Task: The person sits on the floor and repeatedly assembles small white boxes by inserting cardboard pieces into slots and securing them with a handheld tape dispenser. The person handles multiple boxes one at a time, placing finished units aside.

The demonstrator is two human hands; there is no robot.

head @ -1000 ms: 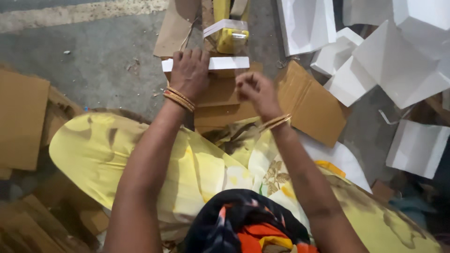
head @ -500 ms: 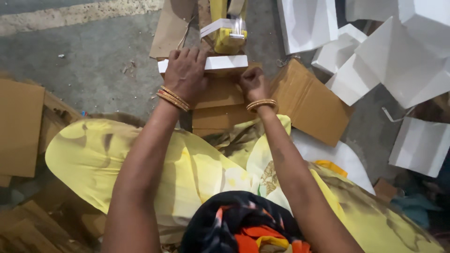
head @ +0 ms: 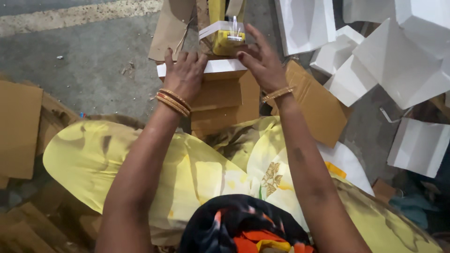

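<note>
Under both hands, a white foam strip: left hand pressing flat, right hand open.

Our left hand presses on the white foam strip, and our right hand is spread just beside it, so between them there is hardly any gap. Straight ahead, the yellow block blocks our way. To our right, white foam pieces crowd the floor, and a brown cardboard sheet lies close against our right wrist. To our left the grey floor lies open up to the cardboard stack at the edge. Beneath our hands, stacked cardboard fills the space down to our lap.
</note>
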